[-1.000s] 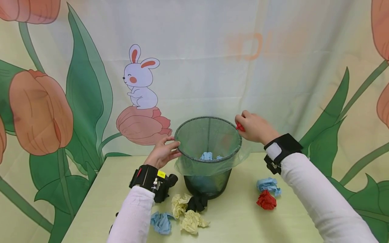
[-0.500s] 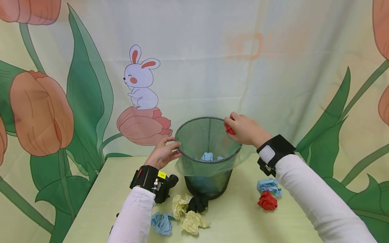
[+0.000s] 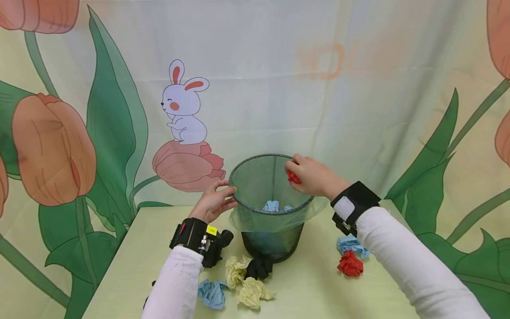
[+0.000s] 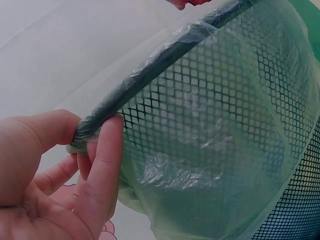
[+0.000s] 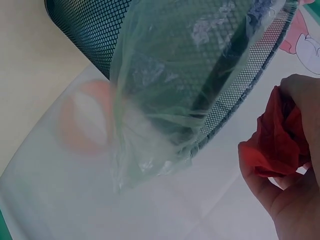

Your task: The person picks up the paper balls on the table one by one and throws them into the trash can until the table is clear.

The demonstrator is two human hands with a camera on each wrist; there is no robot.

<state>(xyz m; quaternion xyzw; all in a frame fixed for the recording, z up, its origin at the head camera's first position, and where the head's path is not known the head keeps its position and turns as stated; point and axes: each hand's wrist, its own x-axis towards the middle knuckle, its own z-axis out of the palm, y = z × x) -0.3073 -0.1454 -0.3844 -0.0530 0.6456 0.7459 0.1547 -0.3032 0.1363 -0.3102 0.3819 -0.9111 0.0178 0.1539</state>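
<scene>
A dark mesh wastebasket, lined with a thin green plastic bag, stands upright on the table. My left hand pinches its rim on the left side; in the left wrist view the thumb and fingers grip rim and bag together. Above the right part of the opening, my right hand holds a crumpled red paper ball. The right wrist view shows that red ball between the thumb and curled fingers. Light blue crumpled paper lies inside the basket.
In front of the basket lie yellow paper balls, a black one and a blue one. To the right, a red ball sits against a blue one. A printed curtain hangs behind the table.
My right hand has moved left and slightly down with the red paper ball, from the basket's right rim to above its opening. The left hand stays on the rim.
</scene>
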